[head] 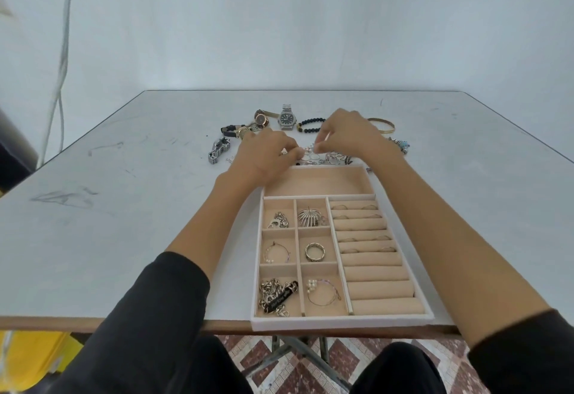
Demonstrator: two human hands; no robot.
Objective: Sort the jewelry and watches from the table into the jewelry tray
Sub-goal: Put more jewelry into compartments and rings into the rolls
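reaching to twelve o'clock of the jewelry tray (pixel 341 323), our left hand (pixel 264 154) and right hand (pixel 351 133) both pinch into the tangled ring heap (pixel 320 157), likely teasing one piece free; watches (pixel 286 118) lie beyond.

The table (pixel 124 207) top is smooth, matt pale grey, scuffed, its near edge wood-brown. The jewelry tray (pixel 341 323) has a white textured rim and a soft, matt beige cloth lining. At the tray's seven o'clock, a chain bracelet (pixel 271 292) shows shiny silver metal links and a glossy black plate. Beyond the tray at eleven o'clock a watch (pixel 286 118) gleams in polished steel; at one o'clock a bangle (pixel 386 129) is glossy gold-toned metal.
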